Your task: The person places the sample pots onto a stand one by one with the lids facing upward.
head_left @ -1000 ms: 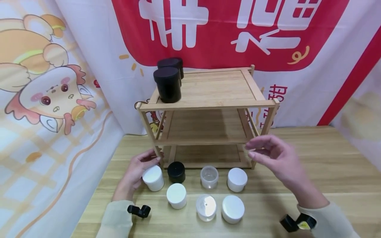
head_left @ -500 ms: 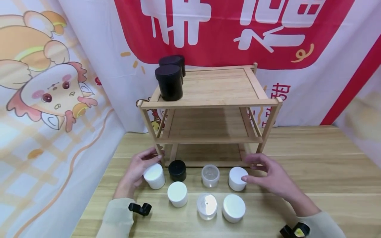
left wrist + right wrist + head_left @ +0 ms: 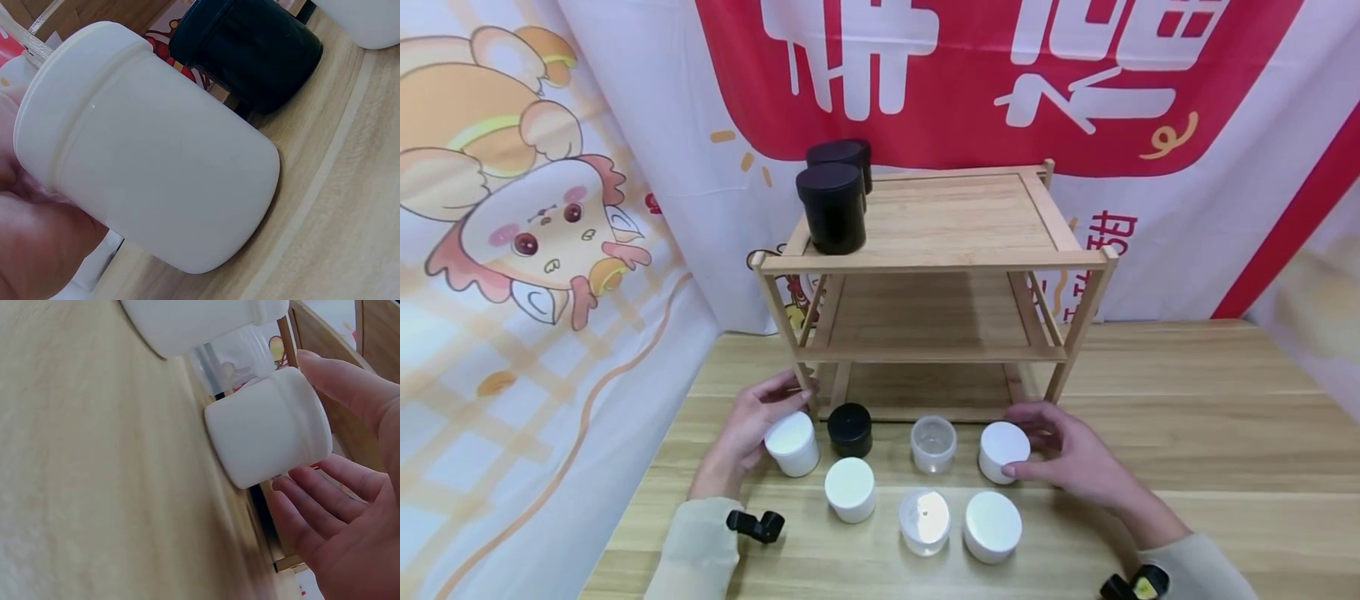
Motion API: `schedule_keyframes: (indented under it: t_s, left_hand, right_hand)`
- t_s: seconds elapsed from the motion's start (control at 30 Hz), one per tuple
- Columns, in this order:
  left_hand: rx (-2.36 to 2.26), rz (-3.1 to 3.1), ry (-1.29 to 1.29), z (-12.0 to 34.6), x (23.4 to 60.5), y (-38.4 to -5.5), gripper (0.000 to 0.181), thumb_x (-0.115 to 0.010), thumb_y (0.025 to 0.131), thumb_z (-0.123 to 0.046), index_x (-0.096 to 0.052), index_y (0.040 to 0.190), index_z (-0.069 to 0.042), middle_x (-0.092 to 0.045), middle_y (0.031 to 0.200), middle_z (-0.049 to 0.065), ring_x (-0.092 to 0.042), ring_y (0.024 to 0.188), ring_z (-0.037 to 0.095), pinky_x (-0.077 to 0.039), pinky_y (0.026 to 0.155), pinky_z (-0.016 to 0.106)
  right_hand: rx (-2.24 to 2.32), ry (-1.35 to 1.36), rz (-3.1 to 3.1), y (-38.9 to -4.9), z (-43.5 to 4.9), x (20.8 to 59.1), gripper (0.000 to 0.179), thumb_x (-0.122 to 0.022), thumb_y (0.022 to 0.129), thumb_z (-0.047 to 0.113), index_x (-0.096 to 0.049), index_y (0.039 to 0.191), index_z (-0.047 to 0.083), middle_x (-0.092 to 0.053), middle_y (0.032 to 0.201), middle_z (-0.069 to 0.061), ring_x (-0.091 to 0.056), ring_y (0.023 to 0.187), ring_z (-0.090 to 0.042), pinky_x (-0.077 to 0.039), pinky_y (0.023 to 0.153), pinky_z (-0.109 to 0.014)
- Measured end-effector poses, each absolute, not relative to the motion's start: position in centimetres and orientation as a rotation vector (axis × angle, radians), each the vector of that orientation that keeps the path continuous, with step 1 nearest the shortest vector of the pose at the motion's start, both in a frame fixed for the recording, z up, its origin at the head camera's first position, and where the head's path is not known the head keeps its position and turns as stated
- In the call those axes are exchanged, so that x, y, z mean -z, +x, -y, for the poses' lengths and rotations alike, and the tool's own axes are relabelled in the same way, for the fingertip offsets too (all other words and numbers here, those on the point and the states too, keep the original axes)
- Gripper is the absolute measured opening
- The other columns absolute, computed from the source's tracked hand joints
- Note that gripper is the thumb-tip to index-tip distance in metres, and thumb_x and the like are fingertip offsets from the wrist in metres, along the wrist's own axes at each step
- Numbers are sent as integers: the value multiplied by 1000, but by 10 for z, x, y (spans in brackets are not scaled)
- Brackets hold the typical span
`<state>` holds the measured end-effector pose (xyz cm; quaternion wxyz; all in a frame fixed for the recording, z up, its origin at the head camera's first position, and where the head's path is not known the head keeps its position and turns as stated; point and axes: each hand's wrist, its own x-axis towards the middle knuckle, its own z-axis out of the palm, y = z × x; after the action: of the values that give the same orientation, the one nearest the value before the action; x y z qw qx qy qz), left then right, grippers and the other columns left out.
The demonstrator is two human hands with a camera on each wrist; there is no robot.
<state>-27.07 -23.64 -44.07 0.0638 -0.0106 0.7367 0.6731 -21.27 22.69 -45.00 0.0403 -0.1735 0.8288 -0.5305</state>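
My right hand [image 3: 1075,450] is around the right side of a white lidded jar [image 3: 1004,452] in the back row. In the right wrist view, its thumb and spread fingers [image 3: 312,506] stand on either side of that jar [image 3: 265,428], with a gap at the fingers. My left hand [image 3: 752,425] lies beside another white jar [image 3: 792,446], its fingertips at the left front leg of a wooden shelf [image 3: 932,354]. In the left wrist view this jar [image 3: 169,156] hides much of the left hand [image 3: 44,237]; whether they touch is unclear.
Between the hands stand a small black jar [image 3: 850,430], a clear cup [image 3: 933,444], a second clear container [image 3: 924,522] and white jars [image 3: 992,527] [image 3: 850,490]. Tall black jars [image 3: 832,210] stand on the shelf's top left. A printed cloth [image 3: 625,83] hangs behind.
My right hand has come down and left from beside the shelf's right leg to the white jar at the back right. The left hand has stayed in place. The jars have not moved.
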Motion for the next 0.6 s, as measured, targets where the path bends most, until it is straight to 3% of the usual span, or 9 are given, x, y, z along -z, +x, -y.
schedule_keyframes:
  t_s: [0.6]
  left_hand:
    - [-1985, -2273, -44, 235, 439, -270, 61, -77, 99, -15, -54, 155, -4, -70, 144, 14, -71, 115, 15, -60, 94, 26]
  right_hand:
    - [1586, -471, -2496, -213, -220, 456, 82, -98, 76, 23, -59, 146, 5, -72, 126, -11, -66, 112, -24, -55, 93, -25]
